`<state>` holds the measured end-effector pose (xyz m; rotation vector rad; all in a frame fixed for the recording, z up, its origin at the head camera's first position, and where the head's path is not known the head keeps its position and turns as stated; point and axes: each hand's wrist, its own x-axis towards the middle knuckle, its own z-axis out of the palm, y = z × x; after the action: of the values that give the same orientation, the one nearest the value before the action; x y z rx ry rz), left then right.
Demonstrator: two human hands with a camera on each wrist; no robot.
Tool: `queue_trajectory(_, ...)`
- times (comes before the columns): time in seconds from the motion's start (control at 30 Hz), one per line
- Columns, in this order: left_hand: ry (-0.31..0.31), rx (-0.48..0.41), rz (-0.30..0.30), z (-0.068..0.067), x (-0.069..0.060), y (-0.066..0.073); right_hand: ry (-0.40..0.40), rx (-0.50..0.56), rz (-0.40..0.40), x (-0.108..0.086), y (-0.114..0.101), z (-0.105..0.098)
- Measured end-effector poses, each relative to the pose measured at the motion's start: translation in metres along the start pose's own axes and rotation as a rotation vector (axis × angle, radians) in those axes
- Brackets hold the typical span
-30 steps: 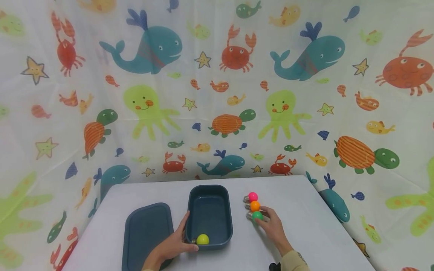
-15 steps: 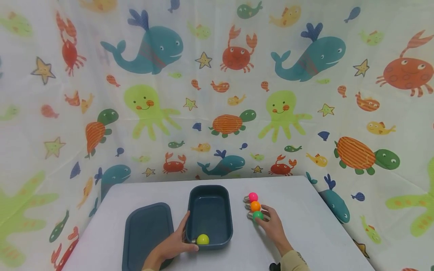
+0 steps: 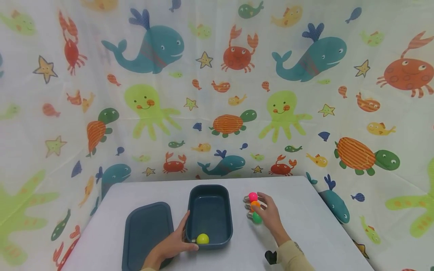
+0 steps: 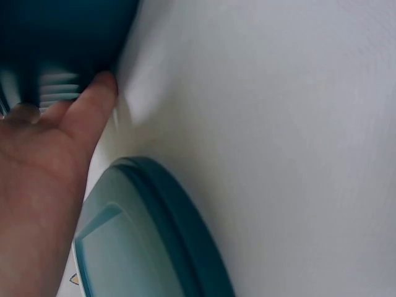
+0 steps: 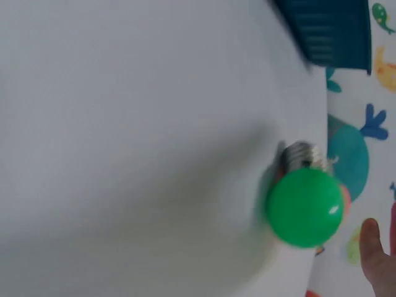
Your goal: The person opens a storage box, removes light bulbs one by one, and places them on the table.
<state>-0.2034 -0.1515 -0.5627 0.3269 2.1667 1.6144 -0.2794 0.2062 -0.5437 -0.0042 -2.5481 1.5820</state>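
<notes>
My left hand (image 3: 173,244) lies at the near left corner of a dark blue box (image 3: 209,210), its straight fingers along the left wall and its thumb along the front. Inside the box, in that corner, lies a yellow light bulb (image 3: 202,239). To the right, a pink bulb (image 3: 252,197), an orange bulb (image 3: 255,205) and a green bulb (image 3: 257,217) form a row on the table, metal screw bases pointing left. Over the orange bulb, partly covering it, is my right hand (image 3: 270,215), thumb and fingers apart. The right wrist view shows the green bulb (image 5: 306,208) large, clear of the fingers.
A dark blue lid (image 3: 148,233) lies flat left of the box. Near the right sleeve is a small black object (image 3: 270,257) on the white table (image 3: 315,226). Behind hangs a curtain (image 3: 217,67) printed with sea animals.
My right hand has left the green bulb and moved away from me, to the orange and pink ones. The left hand and the box have stayed in place.
</notes>
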Motion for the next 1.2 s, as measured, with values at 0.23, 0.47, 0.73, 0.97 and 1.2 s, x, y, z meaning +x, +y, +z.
queue_trajectory(0.23, 0.003, 0.0, -0.005, -0.001, 0.001, -0.001, -0.06, 0.057, 0.063, 0.001, -0.026, 0.017)
queue_trajectory(0.47, 0.004, -0.011, -0.003, -0.001, 0.0, 0.001, -0.122, 0.084, 0.041, 0.005, -0.039, 0.029)
queue_trajectory(0.73, 0.007, -0.02, -0.014, -0.001, 0.001, -0.001, -0.196, 0.092, 0.026, 0.006, -0.051, 0.045)
queue_trajectory(0.97, 0.002, -0.026, -0.018, 0.0, 0.001, 0.0, -0.251, 0.072, 0.012, 0.002, -0.058, 0.055)
queue_trajectory(1.2, -0.003, -0.034, -0.006, 0.001, 0.0, 0.002, -0.27, 0.054, -0.004, -0.001, -0.066, 0.06)
